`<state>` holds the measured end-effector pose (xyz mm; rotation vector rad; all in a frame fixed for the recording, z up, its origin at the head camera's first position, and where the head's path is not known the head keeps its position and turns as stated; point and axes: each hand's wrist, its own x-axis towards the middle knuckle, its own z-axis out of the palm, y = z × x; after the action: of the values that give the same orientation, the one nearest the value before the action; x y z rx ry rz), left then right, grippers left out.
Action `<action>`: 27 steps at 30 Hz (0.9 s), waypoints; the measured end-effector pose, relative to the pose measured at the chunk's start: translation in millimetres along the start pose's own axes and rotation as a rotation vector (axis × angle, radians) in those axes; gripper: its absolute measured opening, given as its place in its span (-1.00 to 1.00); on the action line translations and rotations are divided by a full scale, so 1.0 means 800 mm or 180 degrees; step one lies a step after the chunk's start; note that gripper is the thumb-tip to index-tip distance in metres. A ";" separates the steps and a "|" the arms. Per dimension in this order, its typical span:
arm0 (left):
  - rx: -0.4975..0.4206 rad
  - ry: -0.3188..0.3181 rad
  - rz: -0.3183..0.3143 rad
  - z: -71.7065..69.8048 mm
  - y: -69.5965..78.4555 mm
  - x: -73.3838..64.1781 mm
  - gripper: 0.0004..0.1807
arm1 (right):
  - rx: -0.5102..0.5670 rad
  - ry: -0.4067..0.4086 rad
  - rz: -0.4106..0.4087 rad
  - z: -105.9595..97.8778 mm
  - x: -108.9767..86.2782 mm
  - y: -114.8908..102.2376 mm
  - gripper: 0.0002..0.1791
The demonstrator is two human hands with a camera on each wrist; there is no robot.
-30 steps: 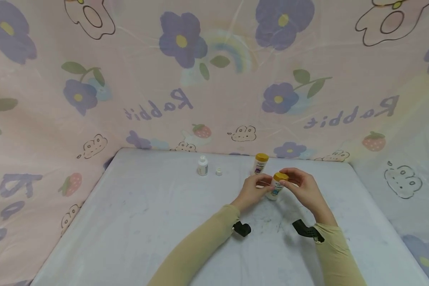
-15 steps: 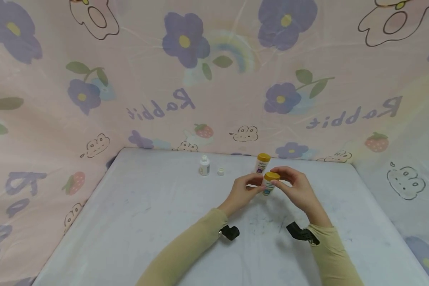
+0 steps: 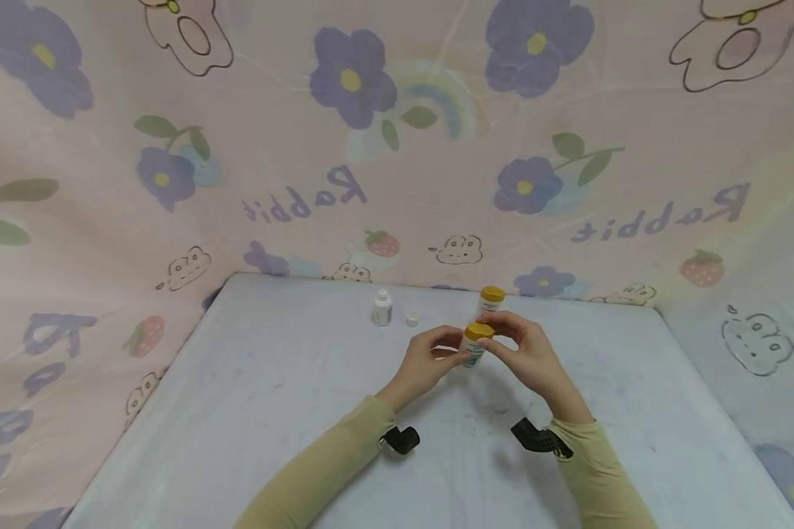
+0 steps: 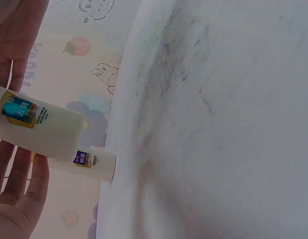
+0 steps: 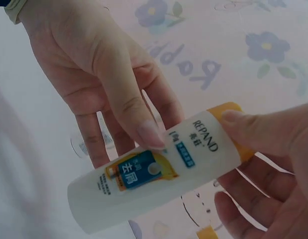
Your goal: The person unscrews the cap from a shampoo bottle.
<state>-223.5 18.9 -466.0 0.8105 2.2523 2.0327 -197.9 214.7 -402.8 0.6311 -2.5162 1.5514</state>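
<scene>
A white table (image 3: 271, 411) is meeting a flowered curtain (image 3: 437, 187) at its back edge. Above the table, the left hand's (image 3: 421, 361) fingers are clasping a bottle's (image 5: 159, 172) body, while the right hand's (image 3: 531, 358) are pinching its yellow cap (image 3: 479, 330). A loose grip would be risking a drop; a backward swing, toppling the second bottle (image 3: 490, 302) standing near that edge. Open room is stretching left and in front.

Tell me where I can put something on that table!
One big bare patch of white table lies between the left sleeve and its left edge; another between the right sleeve and right edge. It's crowded where the left hand and right hand hold the REPAND bottle, a second yellow-capped bottle behind. A small white bottle and cap stand nearby.
</scene>
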 end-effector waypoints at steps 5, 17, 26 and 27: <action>0.0007 0.0016 -0.0007 -0.009 -0.002 -0.008 -0.63 | 0.0064 -0.0059 -0.0056 0.011 0.001 -0.031 -0.69; 0.0035 0.0040 -0.0072 -0.019 0.030 -0.022 -0.63 | 0.0360 -0.0009 -0.0011 0.026 0.002 -0.041 -0.67; 0.0022 0.0074 -0.0089 -0.019 0.045 -0.024 -0.63 | 0.0437 0.0184 0.0025 0.030 -0.001 -0.038 -0.66; 0.0023 0.0095 -0.0074 -0.018 0.040 -0.023 -0.63 | 0.0437 0.0223 0.0038 0.031 -0.002 -0.040 -0.65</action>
<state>-200.5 -0.2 -440.4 0.7559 2.2747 2.0414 -180.9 181.2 -388.4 0.5683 -2.3832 1.7305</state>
